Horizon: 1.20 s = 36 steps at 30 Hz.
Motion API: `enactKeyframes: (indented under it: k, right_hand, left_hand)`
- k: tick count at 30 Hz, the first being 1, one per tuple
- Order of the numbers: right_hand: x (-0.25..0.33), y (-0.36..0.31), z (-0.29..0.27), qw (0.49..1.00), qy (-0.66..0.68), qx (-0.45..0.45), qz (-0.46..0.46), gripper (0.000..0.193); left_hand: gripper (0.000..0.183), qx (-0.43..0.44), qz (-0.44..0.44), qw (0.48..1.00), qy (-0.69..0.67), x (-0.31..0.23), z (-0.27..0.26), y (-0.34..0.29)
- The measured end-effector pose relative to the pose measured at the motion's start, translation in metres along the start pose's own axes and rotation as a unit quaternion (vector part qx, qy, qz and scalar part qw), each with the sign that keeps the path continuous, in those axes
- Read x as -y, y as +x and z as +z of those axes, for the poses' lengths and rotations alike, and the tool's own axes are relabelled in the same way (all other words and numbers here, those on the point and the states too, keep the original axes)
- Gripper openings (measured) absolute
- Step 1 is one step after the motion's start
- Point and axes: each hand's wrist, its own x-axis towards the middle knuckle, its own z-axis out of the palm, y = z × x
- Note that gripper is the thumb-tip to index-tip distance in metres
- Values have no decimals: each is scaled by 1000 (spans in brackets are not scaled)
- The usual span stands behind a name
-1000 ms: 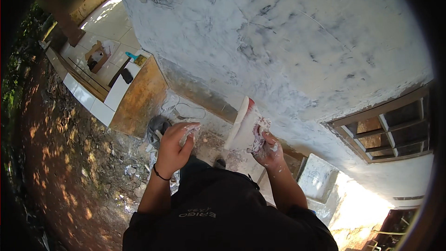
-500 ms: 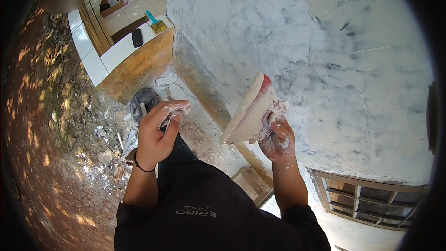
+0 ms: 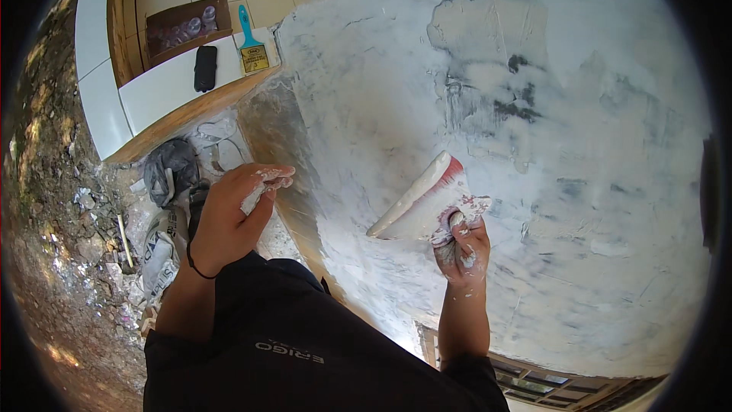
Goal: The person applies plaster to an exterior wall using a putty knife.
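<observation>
My right hand (image 3: 463,250) grips a wide red putty spreader (image 3: 427,202), its blade thickly coated with off-white putty. The spreader is tilted, in front of a wall (image 3: 366,107) smeared with white and grey putty; whether it touches the wall I cannot tell. My left hand (image 3: 238,210) is level with it on the left, fingers curled and thumb drawn in. White putty covers those fingertips, and anything held between them is hidden. Putty also sticks to my right thumb and fingers.
On the white tiled ledge (image 3: 160,99) lie a black phone-like object (image 3: 205,69) and a paintbrush (image 3: 250,44) with a turquoise handle. Behind them sits a cardboard box (image 3: 187,29). Below are a dark plastic bag (image 3: 169,172), a printed sack (image 3: 162,252) and rubble-strewn ground (image 3: 72,236).
The view has shifted, showing more of the wall and a nearer ledge. My left hand sits further left in view, the spreader slightly lower. My right hand keeps its grip.
</observation>
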Motion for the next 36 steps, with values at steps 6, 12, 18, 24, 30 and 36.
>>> enactKeyframes:
  k: [6,12,18,24,30,36]
  right_hand:
    - [41,38,44,980,-198,-17,-19,23]
    - [73,33,61,916,-396,44,-45,23]
    - [113,23,95,537,-828,141,-80,34]
    - [151,36,112,466,-864,190,-28,42]
    - [160,58,121,250,-930,219,-157,42]
    - [147,84,102,19,-926,226,-302,36]
  left_hand:
    - [24,-27,-8,999,-39,21,-25,14]
    - [27,-30,46,998,-38,21,-26,28]
    - [29,12,142,989,-25,6,4,49]
    - [30,57,203,977,-37,-16,33,83]
    - [30,28,252,967,-19,-32,42,138]
    - [29,-56,291,955,3,-46,44,173]
